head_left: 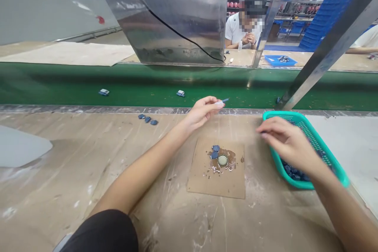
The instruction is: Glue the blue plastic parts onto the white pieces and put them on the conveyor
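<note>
My left hand point(203, 112) is closed in a pinch on a small blue-and-white piece point(222, 102), held near the belt's front edge. My right hand point(285, 141) hovers over the left side of a green plastic basket point(267, 115) full of small dark blue pieces point(295, 173). Its fingers are drawn together, and a dark spot shows at the thumb tip, too small and blurred to name. Between my hands lies a cardboard square point(217, 189). On it are a few blue pieces point(214, 154) and a round metal bottle cap point(222, 160) in a wet brown patch.
Beyond the table's edge runs a green conveyor belt point(141, 86) carrying small blue-and-white pieces point(180, 93). Three blue pieces point(147, 119) lie left on the table. A slanted metal post point(325, 43) rises behind the basket. Across the belt sits a person point(232, 31) near a blue tray point(273, 62).
</note>
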Tool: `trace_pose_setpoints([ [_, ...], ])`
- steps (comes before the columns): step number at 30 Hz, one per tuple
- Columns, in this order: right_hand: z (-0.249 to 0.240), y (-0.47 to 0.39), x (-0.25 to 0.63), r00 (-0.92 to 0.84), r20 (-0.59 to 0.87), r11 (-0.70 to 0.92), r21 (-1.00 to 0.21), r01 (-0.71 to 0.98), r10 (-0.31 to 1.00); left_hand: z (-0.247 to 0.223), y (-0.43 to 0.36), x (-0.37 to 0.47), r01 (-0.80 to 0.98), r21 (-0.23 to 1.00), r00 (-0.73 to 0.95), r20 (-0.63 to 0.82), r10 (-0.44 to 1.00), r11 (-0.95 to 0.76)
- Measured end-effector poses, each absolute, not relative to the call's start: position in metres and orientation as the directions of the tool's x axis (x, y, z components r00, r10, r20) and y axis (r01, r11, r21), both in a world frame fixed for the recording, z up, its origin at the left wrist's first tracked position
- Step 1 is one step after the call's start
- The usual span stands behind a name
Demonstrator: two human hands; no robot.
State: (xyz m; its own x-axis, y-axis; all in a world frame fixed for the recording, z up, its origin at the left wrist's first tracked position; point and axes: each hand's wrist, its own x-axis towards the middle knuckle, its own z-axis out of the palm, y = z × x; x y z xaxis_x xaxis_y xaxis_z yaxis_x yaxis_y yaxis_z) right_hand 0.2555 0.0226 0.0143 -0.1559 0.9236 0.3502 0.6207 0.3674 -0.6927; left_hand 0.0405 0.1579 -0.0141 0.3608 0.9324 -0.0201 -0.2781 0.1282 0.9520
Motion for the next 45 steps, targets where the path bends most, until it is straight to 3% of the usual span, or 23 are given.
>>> trace_pose_setpoints([
  [3, 0.001, 0.011, 0.207, -0.392, 0.259, 0.456, -0.679, 0.576, 0.883, -0.012, 0.142, 0.024, -0.481, 0.812, 0.379, -0.146, 0.914, 0.329],
  [7, -0.026, 0.015, 0.182, -0.438, 0.171, 0.425, -0.689, 0.587, 0.882, -0.015, 0.138, 0.022, -0.505, 0.746, 0.425, -0.222, 0.878, 0.433],
  [17, -0.029, 0.021, 0.185, -0.431, 0.102, 0.383, -0.667, 0.639, 0.897, -0.013, 0.130, 0.030, -0.456, 0.773, 0.550, -0.144, 0.822, 0.441],
  [24, -0.043, 0.016, 0.173, -0.439, 0.184, 0.458, -0.579, 0.674, 0.879, -0.015, 0.118, 0.034, -0.349, 0.856, 0.602, -0.108, 0.791, 0.382],
  [27, -0.036, 0.017, 0.177, -0.375, 0.166, 0.388, -0.644, 0.659, 0.912, -0.014, 0.113, 0.034, -0.260, 0.945, 0.568, -0.018, 0.823, 0.200],
  [29, -0.026, 0.019, 0.185, -0.290, 0.142, 0.290, -0.766, 0.573, 0.946, -0.012, 0.110, 0.033, -0.118, 0.988, 0.491, 0.143, 0.859, -0.097],
  [31, -0.013, 0.022, 0.196, -0.194, 0.132, 0.199, -0.902, 0.383, 0.972, -0.010, 0.106, 0.033, 0.074, 0.901, 0.438, 0.357, 0.825, -0.428],
  [33, -0.003, 0.024, 0.205, -0.084, 0.145, 0.156, -0.975, 0.155, 0.986, -0.008, 0.100, 0.033, 0.210, 0.747, 0.436, 0.506, 0.744, -0.631],
  [36, 0.005, 0.026, 0.214, 0.055, 0.116, 0.122, -0.986, -0.111, 0.992, -0.007, 0.091, 0.035, 0.268, 0.595, 0.457, 0.614, 0.644, -0.758],
  [39, 0.005, 0.027, 0.212, 0.063, 0.026, 0.043, -0.959, -0.281, 0.998, -0.008, 0.083, 0.038, 0.262, 0.484, 0.487, 0.680, 0.547, -0.835],
  [45, 0.000, 0.026, 0.205, 0.036, -0.045, -0.031, -0.950, -0.311, 0.998, -0.007, 0.074, 0.038, 0.260, 0.357, 0.532, 0.722, 0.442, -0.897],
])
